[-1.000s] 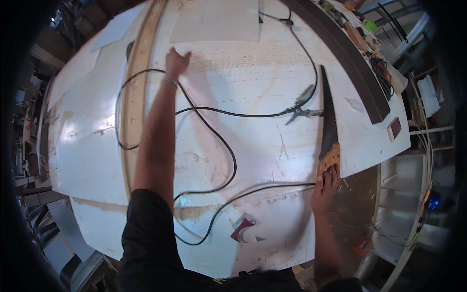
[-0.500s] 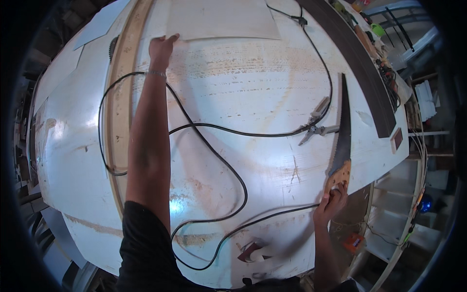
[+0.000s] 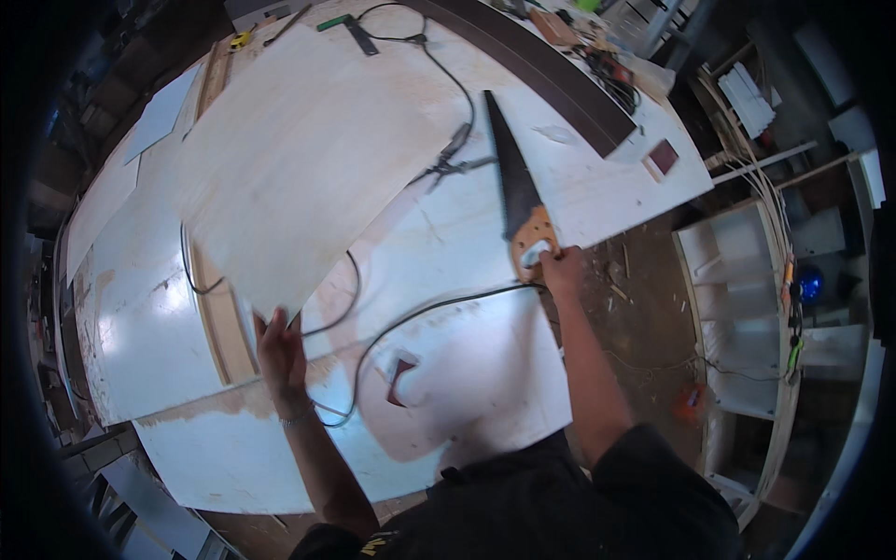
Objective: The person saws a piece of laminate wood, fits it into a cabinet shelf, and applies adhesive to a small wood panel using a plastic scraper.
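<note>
A thin pale sheet of board (image 3: 299,159) is spread over the left and middle of the white worktable (image 3: 448,341), tilted toward me. My left hand (image 3: 283,353) is closed on its near corner. On the right, a handsaw (image 3: 512,168) has a dark blade pointing away from me and a wooden handle; my right hand (image 3: 563,271) grips that handle. Beside the blade lie grey plier-like tools (image 3: 450,166), with a black cable (image 3: 446,301) running over the table and partly hidden under the sheet.
A long dark brown panel (image 3: 541,75) crosses the far right of the table. A wooden strip (image 3: 222,327) is partly covered by the sheet. At the far edge are a try square (image 3: 360,35) and a yellow tape measure (image 3: 241,41). White shelving (image 3: 737,359) stands at right.
My left hand has come back toward me, pulling the sheet's corner nearer and turning it. The sheet now covers much of the wooden strip and cable. The saw remains in my right hand.
</note>
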The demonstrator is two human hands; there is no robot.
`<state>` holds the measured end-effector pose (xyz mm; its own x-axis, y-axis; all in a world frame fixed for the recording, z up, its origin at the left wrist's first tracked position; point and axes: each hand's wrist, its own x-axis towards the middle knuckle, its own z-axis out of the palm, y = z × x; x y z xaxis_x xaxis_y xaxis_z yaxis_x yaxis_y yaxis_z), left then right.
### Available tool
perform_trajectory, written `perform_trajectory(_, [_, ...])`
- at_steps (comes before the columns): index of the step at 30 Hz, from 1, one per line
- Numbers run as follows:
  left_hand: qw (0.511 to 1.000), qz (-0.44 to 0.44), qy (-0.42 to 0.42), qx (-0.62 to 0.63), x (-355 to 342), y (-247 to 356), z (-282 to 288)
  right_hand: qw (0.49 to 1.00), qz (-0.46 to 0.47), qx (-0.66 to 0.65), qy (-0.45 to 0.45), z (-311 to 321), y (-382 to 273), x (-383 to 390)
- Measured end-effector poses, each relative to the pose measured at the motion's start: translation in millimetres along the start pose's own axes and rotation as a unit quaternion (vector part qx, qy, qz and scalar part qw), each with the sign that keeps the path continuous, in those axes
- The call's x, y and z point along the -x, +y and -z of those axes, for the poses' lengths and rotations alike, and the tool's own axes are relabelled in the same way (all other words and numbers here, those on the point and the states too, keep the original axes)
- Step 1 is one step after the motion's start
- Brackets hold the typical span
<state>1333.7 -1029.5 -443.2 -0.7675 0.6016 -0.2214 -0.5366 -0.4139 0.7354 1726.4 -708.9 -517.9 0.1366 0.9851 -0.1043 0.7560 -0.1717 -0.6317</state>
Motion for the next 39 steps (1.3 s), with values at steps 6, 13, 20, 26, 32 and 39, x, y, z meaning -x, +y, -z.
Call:
perform_trajectory(6, [0.998, -0.047, 0.046, 0.001, 177, -5, 20, 0.847, -0.186, -0.476, -0.146, 74, 82, -50])
perform_trajectory(13, [0.998, 0.004, 0.058, -0.005, 292, -125, -40, 0.797, 0.02, -0.573, -0.189, 274, 110, -90])
perform_trajectory(20, [0.986, 0.153, 0.003, -0.07, 296, -222, -148, 0.76, 0.141, -0.587, -0.241, 429, 185, -142])
perform_trajectory(26, [0.953, 0.167, -0.015, -0.254, 206, -278, -158, 0.856, 0.104, -0.453, -0.227, 407, 130, -132])
perform_trajectory(32, [0.697, -0.043, 0.072, -0.712, 121, -263, -177, 0.898, 0.076, -0.331, -0.281, 355, 61, -106])
perform_trajectory(39, [0.716, -0.187, 0.122, -0.662, 67, -275, -235, 0.91, 0.093, -0.239, -0.326, 309, 23, -121])
